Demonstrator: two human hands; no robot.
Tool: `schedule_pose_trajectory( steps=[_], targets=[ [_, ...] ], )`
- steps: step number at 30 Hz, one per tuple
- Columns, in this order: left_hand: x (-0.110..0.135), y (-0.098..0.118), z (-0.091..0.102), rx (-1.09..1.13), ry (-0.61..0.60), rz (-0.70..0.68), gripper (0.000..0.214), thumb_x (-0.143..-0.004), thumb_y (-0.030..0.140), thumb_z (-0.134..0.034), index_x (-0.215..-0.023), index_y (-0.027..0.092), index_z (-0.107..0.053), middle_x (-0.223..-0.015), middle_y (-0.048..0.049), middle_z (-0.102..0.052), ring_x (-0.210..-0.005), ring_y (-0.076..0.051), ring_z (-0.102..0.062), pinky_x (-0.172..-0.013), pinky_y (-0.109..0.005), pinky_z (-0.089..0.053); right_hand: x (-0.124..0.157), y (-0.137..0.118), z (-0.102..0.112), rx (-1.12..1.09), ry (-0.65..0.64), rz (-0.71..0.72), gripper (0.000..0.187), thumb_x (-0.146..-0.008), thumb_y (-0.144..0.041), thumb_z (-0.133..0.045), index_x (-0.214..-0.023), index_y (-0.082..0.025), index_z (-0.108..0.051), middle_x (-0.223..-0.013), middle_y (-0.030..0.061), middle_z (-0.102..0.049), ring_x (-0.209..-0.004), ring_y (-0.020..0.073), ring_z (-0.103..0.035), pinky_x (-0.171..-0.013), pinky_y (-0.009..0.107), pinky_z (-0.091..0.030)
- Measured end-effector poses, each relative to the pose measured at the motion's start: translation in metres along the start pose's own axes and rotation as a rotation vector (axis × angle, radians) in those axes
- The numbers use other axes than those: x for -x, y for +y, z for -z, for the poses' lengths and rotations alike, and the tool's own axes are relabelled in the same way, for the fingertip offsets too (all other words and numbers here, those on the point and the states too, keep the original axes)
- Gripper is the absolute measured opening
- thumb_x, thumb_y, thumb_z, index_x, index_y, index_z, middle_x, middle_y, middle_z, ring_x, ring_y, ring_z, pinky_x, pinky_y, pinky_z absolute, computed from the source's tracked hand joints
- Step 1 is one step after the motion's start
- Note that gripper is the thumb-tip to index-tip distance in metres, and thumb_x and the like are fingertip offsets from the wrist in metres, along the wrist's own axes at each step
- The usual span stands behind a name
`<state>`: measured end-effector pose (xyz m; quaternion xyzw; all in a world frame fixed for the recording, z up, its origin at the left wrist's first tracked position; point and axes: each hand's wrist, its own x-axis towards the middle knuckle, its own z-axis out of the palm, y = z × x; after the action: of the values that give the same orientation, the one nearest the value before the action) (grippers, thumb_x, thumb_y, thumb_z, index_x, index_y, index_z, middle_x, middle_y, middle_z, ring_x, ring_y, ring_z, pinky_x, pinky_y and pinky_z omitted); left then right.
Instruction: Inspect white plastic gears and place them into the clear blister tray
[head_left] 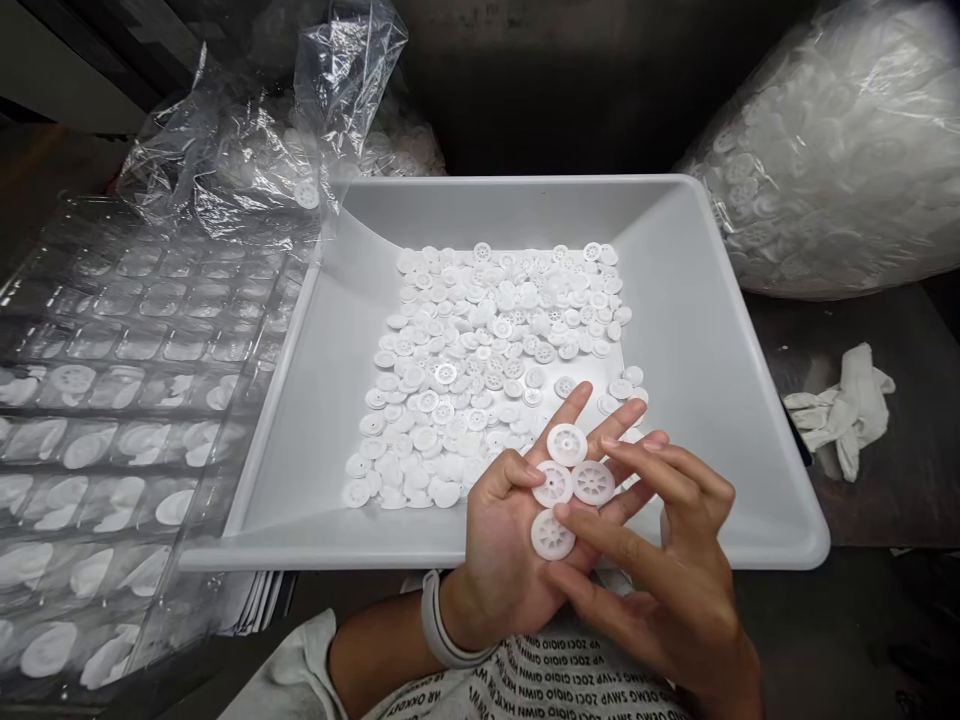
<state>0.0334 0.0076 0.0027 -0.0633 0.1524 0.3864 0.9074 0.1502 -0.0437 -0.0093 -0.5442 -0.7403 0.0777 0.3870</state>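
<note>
My left hand is palm up above the near rim of a grey tray, a pale band around its wrist. Several white round plastic wheels with spoked centres lie across its palm and fingers. From the right comes my right hand, fingers apart, its index fingertip touching the edge of the lowest wheel. The thumb of that hand is close below the same wheel, against the left palm. Many similar wheels are spread over the floor of the grey tray.
Clear plastic trays with pockets stand at the left, many pockets holding white pieces. An open clear bag of white parts sits behind them. A full bag bulges at the right, with a white glove nearer me.
</note>
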Motion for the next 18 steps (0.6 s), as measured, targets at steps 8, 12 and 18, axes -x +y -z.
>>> schedule_pose_trajectory(
  steps=[8, 12, 18],
  targets=[
    [-0.0009, 0.002, -0.0018, 0.016, 0.085, 0.032, 0.055, -0.092, 0.03, -0.036, -0.146, 0.022, -0.033, -0.142, -0.0119, -0.05, -0.127, -0.026, -0.051, -0.112, -0.041, -0.033, -0.0007, -0.0001, 0.0004, 0.012, -0.029, 0.0, 0.015, -0.078, -0.028, -0.072, -0.091, -0.021, -0.07, -0.132, 0.0087, -0.047, -0.121, 0.0327, -0.038, -0.097, 0.051, -0.036],
    [-0.0017, 0.0017, -0.0012, 0.034, 0.082, 0.035, 0.053, -0.092, 0.03, -0.036, -0.145, 0.022, -0.035, -0.14, -0.0114, -0.051, -0.126, -0.026, -0.053, -0.11, -0.04, -0.036, 0.0035, 0.0002, 0.0009, -0.009, -0.009, -0.002, 0.016, -0.078, -0.028, -0.073, -0.093, -0.026, -0.069, -0.133, 0.0052, -0.046, -0.119, 0.0305, -0.038, -0.094, 0.05, -0.039],
    [-0.003, -0.0017, -0.0026, 0.031, 0.108, 0.063, 0.05, -0.093, 0.03, -0.035, -0.142, 0.021, -0.039, -0.138, -0.0119, -0.054, -0.122, -0.024, -0.056, -0.108, -0.04, -0.037, 0.0015, 0.0007, 0.0012, 0.024, 0.019, 0.003, 0.018, -0.085, -0.032, -0.064, -0.098, -0.02, -0.069, -0.131, 0.0113, -0.047, -0.118, 0.0306, -0.039, -0.095, 0.047, -0.035]
  ],
)
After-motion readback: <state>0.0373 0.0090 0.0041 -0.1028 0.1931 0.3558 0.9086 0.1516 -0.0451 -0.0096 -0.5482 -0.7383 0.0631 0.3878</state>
